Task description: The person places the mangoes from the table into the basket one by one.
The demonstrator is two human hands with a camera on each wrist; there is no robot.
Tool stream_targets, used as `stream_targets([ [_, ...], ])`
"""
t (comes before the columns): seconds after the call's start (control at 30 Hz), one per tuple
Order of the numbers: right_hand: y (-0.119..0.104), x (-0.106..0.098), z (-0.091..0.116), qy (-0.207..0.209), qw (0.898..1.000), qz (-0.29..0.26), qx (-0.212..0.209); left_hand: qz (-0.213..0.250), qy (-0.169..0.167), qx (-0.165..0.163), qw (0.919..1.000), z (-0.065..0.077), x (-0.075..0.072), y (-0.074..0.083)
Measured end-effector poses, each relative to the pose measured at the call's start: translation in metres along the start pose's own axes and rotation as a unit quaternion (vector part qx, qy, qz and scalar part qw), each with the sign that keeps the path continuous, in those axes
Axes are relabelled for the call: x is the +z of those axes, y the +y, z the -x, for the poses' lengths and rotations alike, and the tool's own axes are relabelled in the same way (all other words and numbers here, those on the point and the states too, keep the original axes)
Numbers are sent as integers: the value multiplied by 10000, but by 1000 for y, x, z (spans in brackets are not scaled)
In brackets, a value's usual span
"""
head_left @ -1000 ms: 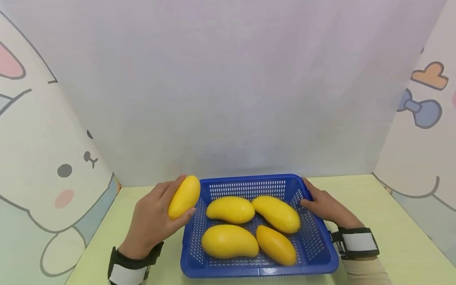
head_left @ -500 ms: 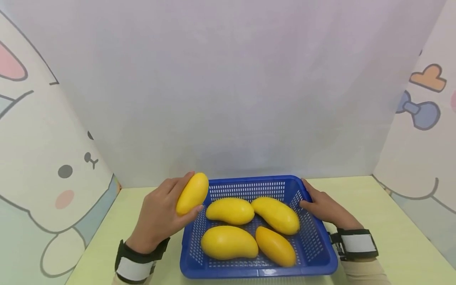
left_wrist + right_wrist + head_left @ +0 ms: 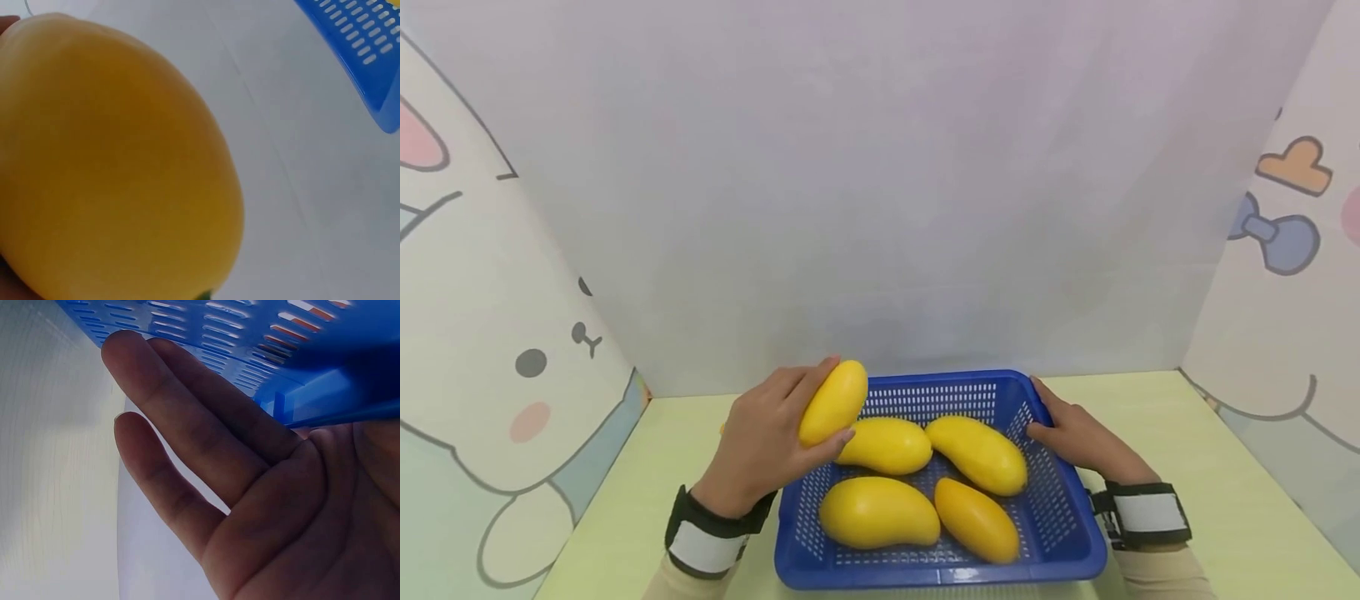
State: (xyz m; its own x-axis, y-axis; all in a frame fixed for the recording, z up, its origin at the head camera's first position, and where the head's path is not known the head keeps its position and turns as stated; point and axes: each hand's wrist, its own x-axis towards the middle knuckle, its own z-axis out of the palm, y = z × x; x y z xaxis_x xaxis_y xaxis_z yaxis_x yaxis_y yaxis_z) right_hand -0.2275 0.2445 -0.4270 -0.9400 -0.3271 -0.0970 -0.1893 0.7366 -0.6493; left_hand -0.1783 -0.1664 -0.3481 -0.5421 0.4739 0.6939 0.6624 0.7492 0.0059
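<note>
My left hand (image 3: pixel 771 442) grips a yellow mango (image 3: pixel 834 404), thumb underneath and fingers over its far side. Held above the back left corner of a blue plastic basket (image 3: pixel 940 577), the mango partly covers that corner in the head view. Close up, the same mango (image 3: pixel 119 162) fills much of the left wrist view. Inside the basket lie several more mangoes, one of them deeper orange (image 3: pixel 976 520). My right hand (image 3: pixel 1086 433) holds the basket's right rim, its thumb over the inside. Seen from the right wrist, the fingers (image 3: pixel 187 425) lie along the slotted outer wall.
The basket stands on a pale yellow-green table (image 3: pixel 1210 467). Behind it rises a plain whitish backdrop (image 3: pixel 880 208), with cartoon-printed panels (image 3: pixel 490 333) at both sides. A small yellow bit (image 3: pixel 722 429) shows behind the left hand, mostly hidden.
The left hand has moved rightward with the mango, from beside the basket's left edge to over its back left corner. The right hand stays on the rim.
</note>
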Motion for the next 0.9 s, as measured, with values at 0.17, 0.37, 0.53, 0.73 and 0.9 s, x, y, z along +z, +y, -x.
stream_targets([
  [0.17, 1, 0, -2, 26, 10000, 0, 35, 135, -122, 32, 9998, -5, 7, 3],
  [0.37, 1, 0, -1, 12, 10000, -31, 71, 302, -154, 87, 9994, -11, 15, 10],
  [0.53, 1, 0, 0, 42, 10000, 1, 39, 329, -254, 222, 9989, -16, 22, 18],
  [0.73, 1, 0, 0, 35, 10000, -28, 20, 326, -265, 371, 9984, -21, 28, 23],
  [0.9, 0, 0, -1, 35, 10000, -49, 23, 293, -432, 514, 9973, -27, 33, 28],
])
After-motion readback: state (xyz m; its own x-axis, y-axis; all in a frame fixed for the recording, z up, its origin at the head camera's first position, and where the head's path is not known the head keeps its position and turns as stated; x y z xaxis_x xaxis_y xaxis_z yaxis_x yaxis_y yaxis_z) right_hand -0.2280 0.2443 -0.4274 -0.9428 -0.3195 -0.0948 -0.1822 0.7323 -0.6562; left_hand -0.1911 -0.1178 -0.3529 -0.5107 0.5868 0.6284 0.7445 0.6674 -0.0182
